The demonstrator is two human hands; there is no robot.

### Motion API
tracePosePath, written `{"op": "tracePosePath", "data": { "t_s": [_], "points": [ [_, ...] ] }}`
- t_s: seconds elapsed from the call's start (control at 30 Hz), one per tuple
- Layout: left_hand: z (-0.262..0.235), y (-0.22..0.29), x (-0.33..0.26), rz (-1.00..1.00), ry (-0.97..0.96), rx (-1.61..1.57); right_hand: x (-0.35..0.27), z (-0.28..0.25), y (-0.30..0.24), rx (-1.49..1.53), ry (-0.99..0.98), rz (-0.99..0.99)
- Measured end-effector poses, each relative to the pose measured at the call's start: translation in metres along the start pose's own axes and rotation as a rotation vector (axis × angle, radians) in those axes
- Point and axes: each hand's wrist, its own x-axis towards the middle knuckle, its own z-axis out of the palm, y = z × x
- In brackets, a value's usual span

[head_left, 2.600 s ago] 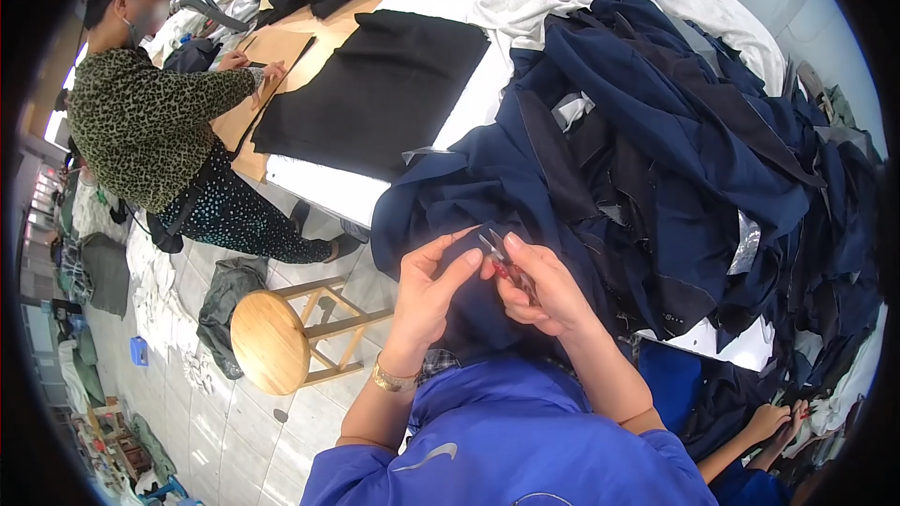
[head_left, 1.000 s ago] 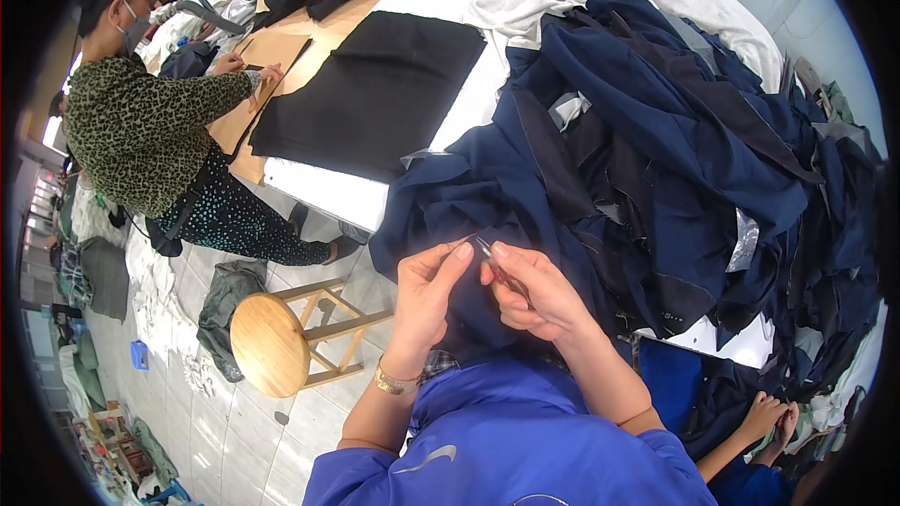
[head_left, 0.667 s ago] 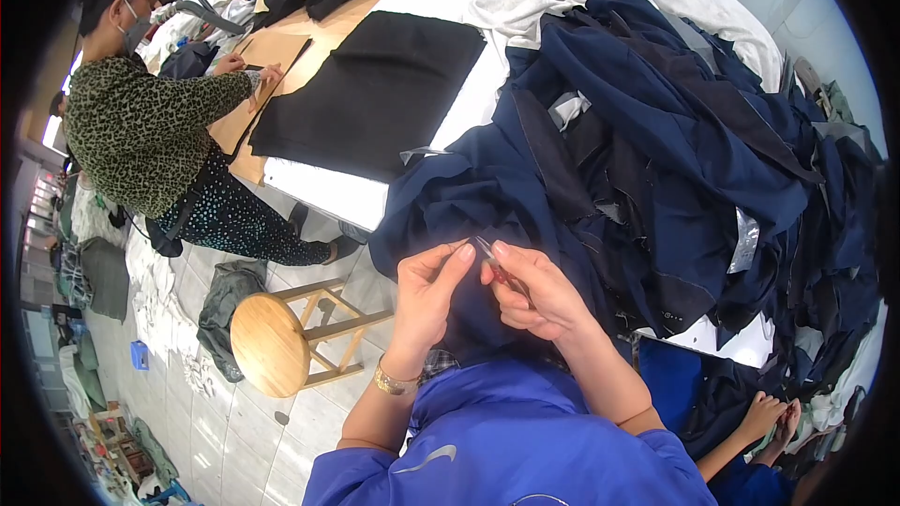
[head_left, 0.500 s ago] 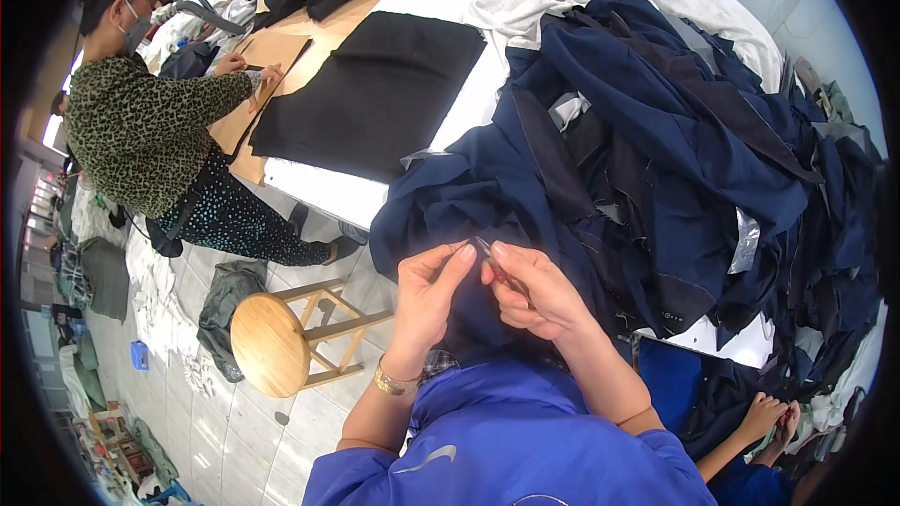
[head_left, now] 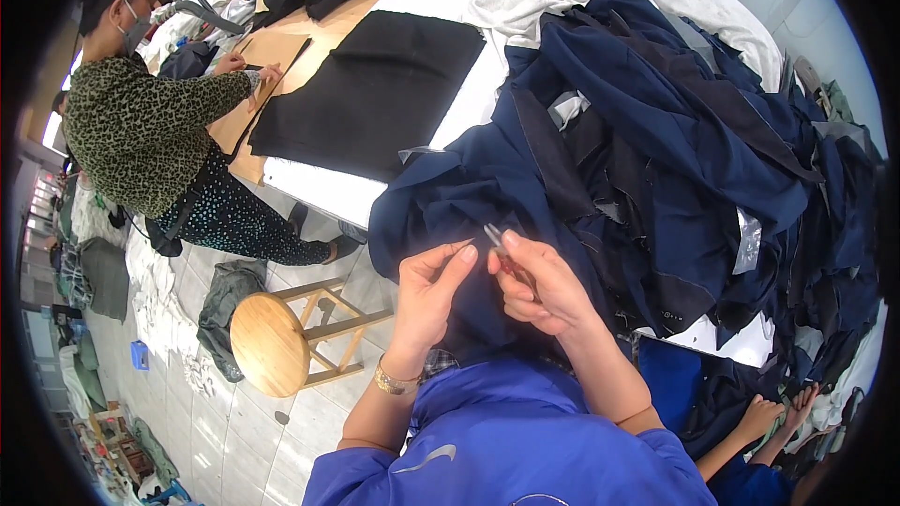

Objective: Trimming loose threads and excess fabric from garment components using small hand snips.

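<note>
My right hand (head_left: 542,289) is closed around small red-handled thread snips (head_left: 502,253), their metal tips showing above the thumb. Beside it, a little apart, my left hand (head_left: 429,286) pinches thumb and forefinger together. Whatever lies between those fingertips is too small to make out. Both hands are above a bunched piece of navy fabric (head_left: 441,201), which hangs over the table edge toward my lap.
A large heap of navy garments (head_left: 647,150) covers the table's right. Black cloth (head_left: 375,94) lies flat on the white tabletop (head_left: 314,183). A person (head_left: 141,122) works at the left, near a wooden stool (head_left: 270,345). Another person's hands (head_left: 778,417) show at lower right.
My right hand has shifted slightly right, away from the left fingertips, and the snips' tips now show more. My left hand stays nearly still. The hands at lower right have moved apart.
</note>
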Motion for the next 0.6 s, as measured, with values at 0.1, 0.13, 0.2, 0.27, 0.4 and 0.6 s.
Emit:
{"op": "tracePosePath", "data": {
  "t_s": [0.1,0.13,0.2,0.27,0.4,0.6],
  "points": [
    [-0.005,-0.002,0.003,-0.017,0.029,-0.022,0.003,0.001,-0.004,-0.132,0.045,-0.198],
    [-0.003,-0.001,0.003,-0.017,0.024,-0.022,0.003,0.001,-0.004,-0.211,0.067,-0.319],
    [0.000,0.000,0.003,0.013,0.025,0.021,0.006,-0.002,-0.002,-0.634,0.179,-0.611],
    [-0.001,-0.002,-0.001,0.044,0.031,0.070,0.000,0.011,-0.001,-1.104,0.292,-0.826],
    [-0.002,-0.005,-0.005,0.164,0.019,0.280,0.005,0.010,0.002,-1.440,0.280,-1.003],
    [0.000,-0.002,-0.006,0.073,-0.006,0.323,0.008,0.006,0.004,-1.173,0.317,-0.802]
  ]
}}
